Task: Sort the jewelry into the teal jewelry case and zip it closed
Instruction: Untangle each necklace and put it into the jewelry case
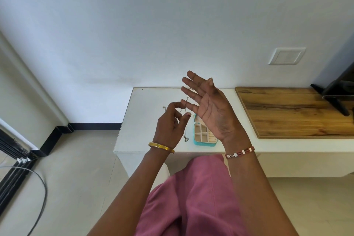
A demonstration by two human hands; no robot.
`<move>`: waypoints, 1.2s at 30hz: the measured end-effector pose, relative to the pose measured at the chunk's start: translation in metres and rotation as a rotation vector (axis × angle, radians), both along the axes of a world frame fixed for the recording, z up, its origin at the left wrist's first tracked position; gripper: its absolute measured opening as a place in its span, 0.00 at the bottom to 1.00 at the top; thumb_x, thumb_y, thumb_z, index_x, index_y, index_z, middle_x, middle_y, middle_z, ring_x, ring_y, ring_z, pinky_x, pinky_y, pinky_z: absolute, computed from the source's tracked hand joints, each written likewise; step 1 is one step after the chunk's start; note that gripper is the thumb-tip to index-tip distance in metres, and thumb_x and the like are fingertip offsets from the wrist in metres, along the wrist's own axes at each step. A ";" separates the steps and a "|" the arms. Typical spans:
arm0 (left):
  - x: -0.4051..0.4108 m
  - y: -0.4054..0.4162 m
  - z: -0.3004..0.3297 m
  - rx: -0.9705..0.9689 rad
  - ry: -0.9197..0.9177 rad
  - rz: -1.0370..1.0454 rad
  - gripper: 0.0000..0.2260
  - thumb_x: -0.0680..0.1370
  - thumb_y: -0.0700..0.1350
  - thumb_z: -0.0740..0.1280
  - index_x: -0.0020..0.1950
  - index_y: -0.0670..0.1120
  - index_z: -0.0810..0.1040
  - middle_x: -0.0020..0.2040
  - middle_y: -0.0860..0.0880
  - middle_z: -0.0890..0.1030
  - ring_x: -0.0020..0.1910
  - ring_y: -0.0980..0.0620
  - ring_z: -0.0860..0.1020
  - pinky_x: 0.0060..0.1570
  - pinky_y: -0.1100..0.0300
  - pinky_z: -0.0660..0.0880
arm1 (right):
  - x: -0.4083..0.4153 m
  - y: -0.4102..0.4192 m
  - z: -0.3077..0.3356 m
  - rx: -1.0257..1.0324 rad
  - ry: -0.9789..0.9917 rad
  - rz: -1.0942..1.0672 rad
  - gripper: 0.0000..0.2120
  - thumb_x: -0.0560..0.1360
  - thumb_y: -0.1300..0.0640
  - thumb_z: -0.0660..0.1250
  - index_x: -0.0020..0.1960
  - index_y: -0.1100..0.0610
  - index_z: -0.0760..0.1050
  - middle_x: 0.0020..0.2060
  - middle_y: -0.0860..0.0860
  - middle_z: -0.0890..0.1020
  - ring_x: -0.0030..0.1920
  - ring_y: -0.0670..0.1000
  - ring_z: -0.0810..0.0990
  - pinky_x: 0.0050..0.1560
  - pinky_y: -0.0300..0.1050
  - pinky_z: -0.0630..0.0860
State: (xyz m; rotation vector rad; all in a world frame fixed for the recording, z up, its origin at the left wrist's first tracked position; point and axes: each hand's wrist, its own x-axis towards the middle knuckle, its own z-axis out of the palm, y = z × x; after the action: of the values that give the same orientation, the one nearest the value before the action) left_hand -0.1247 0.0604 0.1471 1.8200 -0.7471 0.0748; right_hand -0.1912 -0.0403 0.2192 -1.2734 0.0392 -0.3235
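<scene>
One teal jewelry case (204,141) lies open on the white table (145,121), near its front edge. Its tray shows several small beige compartments; I cannot count them, because the right hand covers a part. Two hands are raised above the table. The right hand (208,109) is above the case, palm up, its fingers straight and spread apart. The left hand (171,122) is just left of the case, its fingers curled, and it pinches one thin necklace chain (186,101). The chain goes up to the right fingers and also hangs down beside the case, with one small pendant (186,138) at its low end. Each wrist carries one bracelet: a gold bangle (161,147) on the left, a red cord bracelet (240,153) on the right.
</scene>
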 end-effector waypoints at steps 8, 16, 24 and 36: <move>-0.001 -0.001 0.003 0.085 -0.109 -0.009 0.10 0.78 0.44 0.60 0.51 0.41 0.78 0.33 0.54 0.73 0.31 0.57 0.70 0.35 0.75 0.65 | -0.003 0.002 0.003 -0.058 0.030 -0.001 0.48 0.50 0.26 0.70 0.65 0.48 0.69 0.68 0.51 0.70 0.69 0.51 0.69 0.67 0.51 0.67; 0.002 0.003 0.004 0.101 -0.037 -0.026 0.11 0.78 0.40 0.61 0.41 0.41 0.82 0.28 0.59 0.69 0.27 0.58 0.68 0.33 0.72 0.63 | -0.006 -0.003 0.003 -0.389 0.196 -0.166 0.40 0.62 0.26 0.61 0.69 0.45 0.65 0.69 0.46 0.69 0.68 0.43 0.68 0.68 0.45 0.68; 0.003 -0.003 0.010 0.175 0.007 -0.041 0.13 0.78 0.45 0.63 0.41 0.39 0.81 0.29 0.52 0.72 0.28 0.57 0.68 0.33 0.68 0.64 | -0.007 0.002 0.008 -0.560 0.245 -0.125 0.28 0.71 0.33 0.54 0.70 0.36 0.60 0.71 0.43 0.66 0.70 0.44 0.65 0.71 0.48 0.62; 0.004 0.013 0.018 0.058 0.366 -0.124 0.16 0.79 0.44 0.59 0.36 0.47 0.82 0.27 0.52 0.77 0.25 0.57 0.69 0.32 0.64 0.68 | -0.007 -0.012 -0.013 -0.766 0.502 -0.149 0.20 0.79 0.51 0.58 0.70 0.47 0.64 0.63 0.50 0.76 0.64 0.50 0.73 0.64 0.46 0.68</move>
State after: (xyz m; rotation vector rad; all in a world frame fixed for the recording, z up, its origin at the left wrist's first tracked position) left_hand -0.1204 0.0729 0.1646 1.7704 -0.6028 -0.3557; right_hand -0.1985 -0.0522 0.2062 -2.0960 0.4767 -0.1345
